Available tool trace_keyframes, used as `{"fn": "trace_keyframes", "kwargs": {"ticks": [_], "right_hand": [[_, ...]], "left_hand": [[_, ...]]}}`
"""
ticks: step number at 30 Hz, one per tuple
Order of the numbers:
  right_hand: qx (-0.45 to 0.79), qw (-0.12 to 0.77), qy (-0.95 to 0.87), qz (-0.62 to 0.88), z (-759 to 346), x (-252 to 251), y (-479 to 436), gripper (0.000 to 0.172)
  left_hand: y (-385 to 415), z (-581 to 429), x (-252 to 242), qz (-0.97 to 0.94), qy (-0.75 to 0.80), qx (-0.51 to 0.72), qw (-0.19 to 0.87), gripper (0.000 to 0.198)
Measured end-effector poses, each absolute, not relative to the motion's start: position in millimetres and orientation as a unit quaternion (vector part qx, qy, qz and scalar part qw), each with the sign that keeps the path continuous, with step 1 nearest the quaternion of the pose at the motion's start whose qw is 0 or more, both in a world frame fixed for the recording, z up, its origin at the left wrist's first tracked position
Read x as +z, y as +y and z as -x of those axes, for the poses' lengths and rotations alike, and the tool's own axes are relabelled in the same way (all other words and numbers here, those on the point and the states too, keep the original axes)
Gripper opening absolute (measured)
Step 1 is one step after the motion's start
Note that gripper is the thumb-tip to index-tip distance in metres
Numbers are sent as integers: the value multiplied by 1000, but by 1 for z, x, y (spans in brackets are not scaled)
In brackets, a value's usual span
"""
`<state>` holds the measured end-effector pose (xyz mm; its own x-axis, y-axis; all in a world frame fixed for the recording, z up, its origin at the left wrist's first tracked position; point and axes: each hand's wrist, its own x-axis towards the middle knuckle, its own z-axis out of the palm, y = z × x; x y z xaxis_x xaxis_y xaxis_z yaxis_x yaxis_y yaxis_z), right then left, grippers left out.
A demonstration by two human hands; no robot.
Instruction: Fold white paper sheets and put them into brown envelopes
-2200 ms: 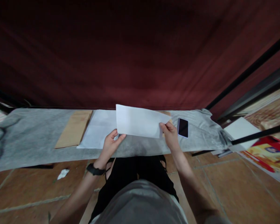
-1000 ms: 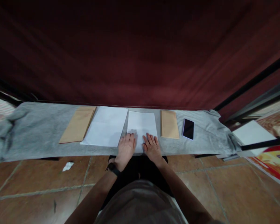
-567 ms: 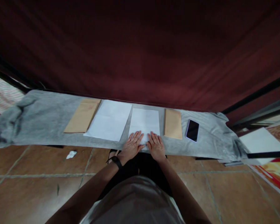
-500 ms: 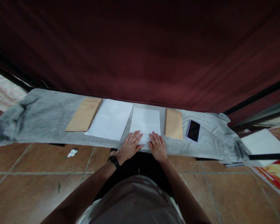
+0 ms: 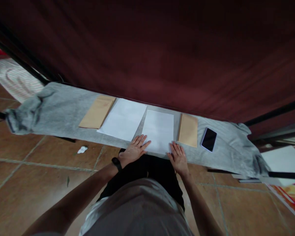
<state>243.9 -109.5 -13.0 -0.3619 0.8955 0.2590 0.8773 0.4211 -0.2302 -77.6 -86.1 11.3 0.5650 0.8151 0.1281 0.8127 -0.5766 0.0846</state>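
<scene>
A white sheet of paper (image 5: 158,129) lies flat on the grey cloth in front of me. My left hand (image 5: 135,149) rests at its lower left edge, fingers stretched out and holding nothing. At the lower right edge of the sheet lies my right hand (image 5: 178,157), also flat with fingers apart. Left of this sheet is a larger stack of white paper (image 5: 123,118), which partly borders a brown envelope or paper bundle (image 5: 97,112). A smaller brown envelope or bundle (image 5: 188,130) sits just right of my right hand.
A phone (image 5: 208,139) lies dark-screened at the right on the grey cloth (image 5: 61,111). A dark red curtain (image 5: 147,59) hangs behind the narrow bench. Crumpled white paper (image 5: 82,149) is on the tiled floor. Black bars stand at both ends.
My hands have moved apart, the right one sliding to the right edge of the sheet and the left slightly outward. The whole view has tilted and shifted a little.
</scene>
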Motion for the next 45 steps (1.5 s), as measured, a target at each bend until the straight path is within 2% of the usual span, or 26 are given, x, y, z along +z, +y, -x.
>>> {"fn": "trace_keyframes", "kwargs": {"ticks": [3,10,15,23,27,34,39,45], "right_hand": [[51,171,-844,506,-247,-12,-114,59],[90,197,-831,513,-249,-16,-112,49],[125,218,-819,516,-249,-11,-111,44],[199,310,-764,529,-245,7,-115,30],[244,365,-710,551,-239,16,-121,33],[349,444,-578,589,-227,28,-121,40],[362,440,-588,574,-223,23,-118,39],[310,375,-631,604,-222,12,-116,38]], "left_hand": [[-90,73,12,-883,463,75,0,58],[-95,73,13,-884,460,81,-23,53],[-98,74,16,-883,460,90,-1,49],[-103,87,32,-878,441,142,119,36],[-101,101,31,-848,451,201,194,36],[-94,106,39,-702,557,274,348,36],[-95,93,43,-649,594,336,336,35],[-90,85,36,-628,619,348,318,32]]}}
